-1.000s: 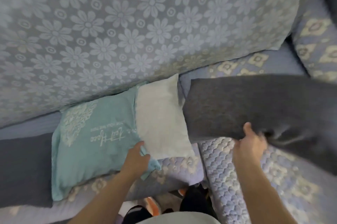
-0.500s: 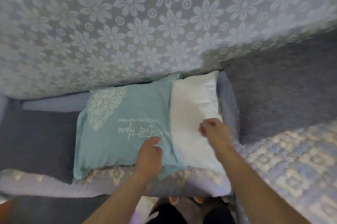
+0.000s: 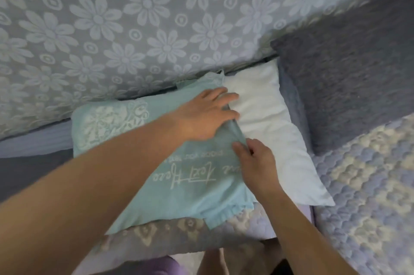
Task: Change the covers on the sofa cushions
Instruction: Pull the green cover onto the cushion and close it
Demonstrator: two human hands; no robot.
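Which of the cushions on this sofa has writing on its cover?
The teal cushion cover under both hands bears white script; the grey cushion at right is plain.

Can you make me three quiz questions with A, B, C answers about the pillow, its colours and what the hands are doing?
1. Where does the white pillow stick out of the teal cover?
A. on the picture's right
B. on the picture's left
C. nowhere

2. What colour is the writing on the teal cover?
A. black
B. white
C. red

3. What is the right hand doing?
A. hanging idle
B. holding a cup
C. pinching the cover's open edge

Answers: 1 A, the bare white part lies right of the cover. 2 B, the letters are pale white. 3 C, its fingers close on the edge, while the left hand grips it higher up.
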